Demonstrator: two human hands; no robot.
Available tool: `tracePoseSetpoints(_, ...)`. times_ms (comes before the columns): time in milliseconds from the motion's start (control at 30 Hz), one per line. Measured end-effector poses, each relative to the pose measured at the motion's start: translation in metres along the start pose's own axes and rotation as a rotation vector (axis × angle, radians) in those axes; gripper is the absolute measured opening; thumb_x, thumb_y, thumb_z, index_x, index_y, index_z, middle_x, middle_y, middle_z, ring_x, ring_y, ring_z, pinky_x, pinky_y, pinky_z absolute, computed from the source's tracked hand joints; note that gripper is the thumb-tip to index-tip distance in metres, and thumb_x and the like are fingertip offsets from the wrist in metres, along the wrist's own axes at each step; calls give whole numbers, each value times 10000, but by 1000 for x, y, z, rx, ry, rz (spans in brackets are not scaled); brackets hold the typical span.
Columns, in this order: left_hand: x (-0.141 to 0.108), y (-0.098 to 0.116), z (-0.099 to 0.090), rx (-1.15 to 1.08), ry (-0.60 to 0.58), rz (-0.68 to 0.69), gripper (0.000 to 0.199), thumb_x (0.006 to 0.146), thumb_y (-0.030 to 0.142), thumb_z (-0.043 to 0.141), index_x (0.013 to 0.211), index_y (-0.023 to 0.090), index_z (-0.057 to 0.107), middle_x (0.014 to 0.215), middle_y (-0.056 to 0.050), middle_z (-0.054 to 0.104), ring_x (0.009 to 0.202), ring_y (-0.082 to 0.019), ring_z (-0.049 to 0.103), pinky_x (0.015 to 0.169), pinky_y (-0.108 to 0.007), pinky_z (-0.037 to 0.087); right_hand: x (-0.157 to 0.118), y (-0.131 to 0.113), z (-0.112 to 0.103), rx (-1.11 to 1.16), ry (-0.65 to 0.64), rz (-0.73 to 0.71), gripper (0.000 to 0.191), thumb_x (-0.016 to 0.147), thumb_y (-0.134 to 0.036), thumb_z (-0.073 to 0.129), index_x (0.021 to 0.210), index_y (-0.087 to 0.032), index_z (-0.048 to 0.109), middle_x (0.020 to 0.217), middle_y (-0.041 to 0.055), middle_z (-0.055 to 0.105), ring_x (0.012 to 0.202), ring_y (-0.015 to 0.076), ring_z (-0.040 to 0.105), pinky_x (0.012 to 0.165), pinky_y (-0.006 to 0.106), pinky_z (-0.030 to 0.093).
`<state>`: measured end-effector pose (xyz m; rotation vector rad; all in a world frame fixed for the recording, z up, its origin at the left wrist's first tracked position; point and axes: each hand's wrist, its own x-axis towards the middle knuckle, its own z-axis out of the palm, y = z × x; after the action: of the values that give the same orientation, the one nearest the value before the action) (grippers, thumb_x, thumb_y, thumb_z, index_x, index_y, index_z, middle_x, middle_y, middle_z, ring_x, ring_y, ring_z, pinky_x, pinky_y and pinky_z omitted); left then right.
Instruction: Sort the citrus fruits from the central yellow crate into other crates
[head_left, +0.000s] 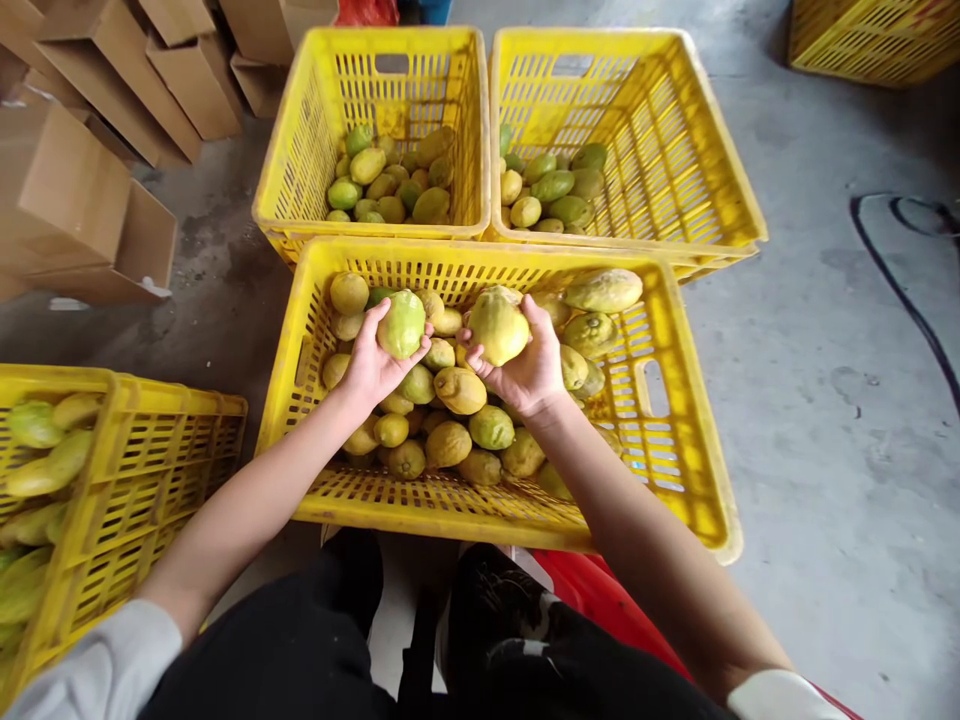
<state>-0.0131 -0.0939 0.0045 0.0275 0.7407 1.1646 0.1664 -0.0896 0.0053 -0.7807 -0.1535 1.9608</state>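
Note:
My left hand (375,365) is wrapped round a green papaya (402,324), palm up. A larger yellow-green papaya (499,326) rests in my right hand (534,365), its fingers curled round the fruit's side. Both fruits are above the near yellow crate (487,520), a little apart from each other. Under and around my hands, that crate holds many yellow and green papayas (460,390), mostly at its left and middle.
Behind stand two yellow crates, a left one (484,130) and a right one (720,150), each with papayas. Another crate of papayas (169,500) is at the left. Cardboard boxes (82,190) lie upper left; a black cable (907,300) is on the floor at right.

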Motion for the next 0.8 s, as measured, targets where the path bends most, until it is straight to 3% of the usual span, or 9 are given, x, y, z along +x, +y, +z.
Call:
tracePoseSetpoints(67, 0, -2, -2, 33, -11, -5, 234, 1012, 334, 516, 1062, 172, 677, 887, -51, 699, 777, -150, 691, 677, -218, 555, -1, 1, 1, -3, 28, -1, 252, 887, -411, 662, 1048, -227, 602, 828, 33, 730, 694, 161, 711, 514, 198, 601)
tracePoseSetpoints(167, 0, -3, -5, 35, -26, -30, 246, 1000, 335, 522, 1047, 153, 680, 929, -79, 728, 814, -170, 717, 726, -250, 593, -2, 1, 1, -15, 6, -18, 299, 835, -406, 710, 1046, -226, 597, 842, 45, 732, 839, 212, 751, 562, 234, 630)
tracePoseSetpoints(300, 1, -2, -7, -21, -27, -62, 376, 1029, 366, 411, 1084, 108, 679, 1000, -147, 744, 927, -230, 749, 776, -316, 639, -1, 0, -3, 4, -62, -54, 320, 780, -401, 665, 1048, -245, 583, 933, 58, 745, 1067, 306, 737, 808, 462, 681)
tracePoseSetpoints(400, 1, -1, -6, -47, -18, -57, 360, 1027, 293, 405, 1200, 118, 668, 999, -129, 746, 958, -224, 751, 817, -329, 647, 0, 0, -6, 15, -126, -64, 309, 762, -321, 603, 1064, -258, 586, 1009, 52, 751, 1117, 305, 726, 888, 532, 655)
tracePoseSetpoints(500, 0, 0, -3, -70, -12, -67, 359, 1046, 333, 444, 1277, 148, 647, 1010, -105, 741, 929, -211, 752, 793, -316, 658, 1, 0, -6, 12, -125, -40, 303, 789, -299, 605, 1089, -255, 602, 1003, 52, 753, 1069, 290, 738, 827, 483, 678)
tracePoseSetpoints(667, -4, 5, 2, -90, -4, -115, 405, 1060, 432, 443, 1236, 126, 643, 919, -103, 700, 775, -164, 723, 599, -182, 611, 1, -1, -7, 28, -48, -14, 262, 869, -419, 703, 1061, -263, 616, 945, 42, 738, 872, 225, 738, 647, 301, 677)
tracePoseSetpoints(800, -4, 7, 1, -78, -43, -117, 421, 1066, 457, 406, 1216, 137, 635, 967, -107, 705, 764, -150, 715, 586, -166, 605, 2, -5, -6, 137, 21, -3, 272, 911, -478, 668, 1053, -257, 597, 919, 33, 723, 824, 182, 720, 634, 242, 657)
